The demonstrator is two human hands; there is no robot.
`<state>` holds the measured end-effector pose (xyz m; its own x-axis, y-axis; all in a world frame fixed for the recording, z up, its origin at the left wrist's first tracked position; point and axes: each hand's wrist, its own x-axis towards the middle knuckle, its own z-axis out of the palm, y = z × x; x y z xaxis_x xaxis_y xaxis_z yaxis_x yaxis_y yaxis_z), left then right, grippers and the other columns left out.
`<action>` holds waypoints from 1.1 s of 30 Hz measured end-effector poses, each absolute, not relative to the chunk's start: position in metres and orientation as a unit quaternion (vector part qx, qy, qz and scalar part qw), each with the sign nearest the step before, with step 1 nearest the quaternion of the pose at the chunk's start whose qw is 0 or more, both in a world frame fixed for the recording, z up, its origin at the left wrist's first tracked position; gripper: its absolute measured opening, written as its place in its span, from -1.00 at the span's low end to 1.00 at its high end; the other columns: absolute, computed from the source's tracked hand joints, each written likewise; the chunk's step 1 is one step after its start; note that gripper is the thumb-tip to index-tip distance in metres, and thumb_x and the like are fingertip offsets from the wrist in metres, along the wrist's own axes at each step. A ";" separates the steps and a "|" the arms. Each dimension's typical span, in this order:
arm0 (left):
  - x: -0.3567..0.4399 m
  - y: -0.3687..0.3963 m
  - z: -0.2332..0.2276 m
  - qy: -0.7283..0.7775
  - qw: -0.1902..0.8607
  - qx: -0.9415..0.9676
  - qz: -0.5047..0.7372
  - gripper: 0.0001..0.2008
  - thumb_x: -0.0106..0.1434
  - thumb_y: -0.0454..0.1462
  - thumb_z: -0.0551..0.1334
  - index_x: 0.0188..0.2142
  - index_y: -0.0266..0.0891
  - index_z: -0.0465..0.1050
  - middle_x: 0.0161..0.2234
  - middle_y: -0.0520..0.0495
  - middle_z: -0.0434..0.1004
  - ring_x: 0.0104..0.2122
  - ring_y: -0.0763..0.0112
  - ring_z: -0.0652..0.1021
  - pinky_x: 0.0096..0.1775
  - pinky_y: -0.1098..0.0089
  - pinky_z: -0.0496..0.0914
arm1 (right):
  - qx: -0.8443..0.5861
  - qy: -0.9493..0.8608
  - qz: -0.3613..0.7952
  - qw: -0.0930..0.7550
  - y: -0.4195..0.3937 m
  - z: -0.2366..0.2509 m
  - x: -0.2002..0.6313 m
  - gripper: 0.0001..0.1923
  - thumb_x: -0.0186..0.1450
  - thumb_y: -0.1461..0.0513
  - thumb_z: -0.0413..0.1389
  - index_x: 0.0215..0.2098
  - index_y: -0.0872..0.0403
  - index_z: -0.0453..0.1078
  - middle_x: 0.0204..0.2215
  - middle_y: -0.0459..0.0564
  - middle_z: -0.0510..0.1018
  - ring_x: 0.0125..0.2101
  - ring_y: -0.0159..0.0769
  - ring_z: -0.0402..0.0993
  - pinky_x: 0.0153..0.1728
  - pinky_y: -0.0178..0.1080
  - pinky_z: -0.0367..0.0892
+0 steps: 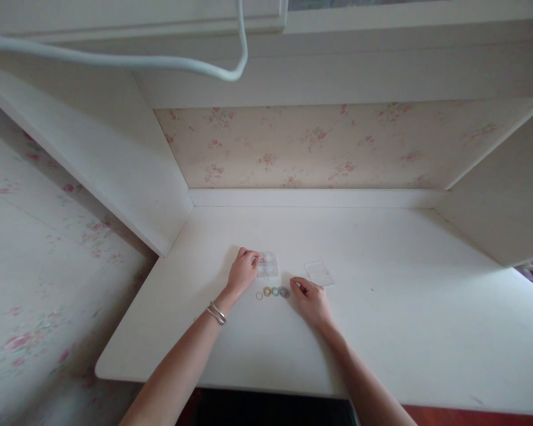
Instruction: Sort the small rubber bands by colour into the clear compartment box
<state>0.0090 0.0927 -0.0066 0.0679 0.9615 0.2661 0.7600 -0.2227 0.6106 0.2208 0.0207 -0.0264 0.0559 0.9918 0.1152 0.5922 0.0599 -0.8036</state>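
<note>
A small clear plastic box (267, 264) is steadied on the white tabletop (381, 307) by the left hand (243, 270), whose fingers are curled against its left edge. Just in front of the box, four small rings (273, 292) are laid in a short row. The right hand (311, 300) is rested beside the rightmost ring, fingers loosely bent, nothing visibly grasped. A clear lid (319, 273) is seen lying flat to the right of the box.

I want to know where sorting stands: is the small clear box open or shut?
Open: the clear box has no cover, and its flat lid lies apart on the desk.
</note>
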 end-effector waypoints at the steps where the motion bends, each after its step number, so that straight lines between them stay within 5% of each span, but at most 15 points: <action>1: 0.009 0.094 -0.008 0.601 0.164 0.714 0.319 -0.81 0.27 -0.27 0.10 -0.29 -0.21 0.49 -0.27 -0.08 0.41 -0.29 0.40 0.46 -0.12 0.34 0.37 | -0.629 -0.628 0.277 0.365 0.021 -0.026 0.221 -0.61 0.27 0.03 -0.05 -0.28 0.07 0.52 -0.55 -0.05 0.51 -0.58 -0.39 0.32 -0.50 -0.35 0.17; 10: -0.011 0.055 -0.003 0.617 0.213 0.662 0.368 -0.75 0.28 -0.18 0.08 -0.26 -0.23 0.50 -0.31 -0.08 0.46 -0.33 0.39 0.47 -0.22 0.36 0.38 | -0.627 -0.642 0.270 0.349 0.021 -0.028 0.223 -0.62 0.27 0.04 -0.06 -0.28 0.06 0.52 -0.59 -0.08 0.49 -0.60 -0.39 0.33 -0.52 -0.35 0.17; 16: -0.024 -0.002 -0.001 0.627 0.276 0.620 0.382 -0.69 0.29 -0.10 0.06 -0.24 -0.23 0.49 -0.33 -0.07 0.48 -0.40 0.41 0.46 -0.29 0.38 0.36 | -0.586 -0.713 0.201 0.329 0.010 -0.023 0.212 -0.67 0.32 0.11 -0.09 -0.24 0.04 0.48 -0.38 -0.02 0.56 -0.42 -0.35 0.42 -0.36 -0.32 0.20; 23: -0.034 -0.041 -0.002 0.624 0.315 0.586 0.410 -0.72 0.28 -0.12 0.08 -0.22 -0.21 0.48 -0.31 -0.06 0.48 -0.32 0.36 0.48 -0.26 0.36 0.37 | -0.474 -0.855 0.109 0.179 -0.007 0.015 0.165 -0.70 0.36 0.19 -0.08 -0.36 0.03 0.46 -0.39 -0.01 0.49 -0.30 -0.31 0.32 -0.26 -0.25 0.05; 33: -0.027 -0.042 0.000 0.591 0.325 0.618 0.404 -0.72 0.30 -0.14 0.07 -0.23 -0.23 0.49 -0.39 -0.06 0.42 -0.43 0.42 0.43 -0.40 0.43 0.33 | -0.499 -0.857 0.110 0.067 0.004 0.022 0.145 -0.73 0.36 0.25 -0.09 -0.35 0.05 0.43 -0.32 0.02 0.45 -0.24 -0.27 0.29 -0.26 -0.23 0.04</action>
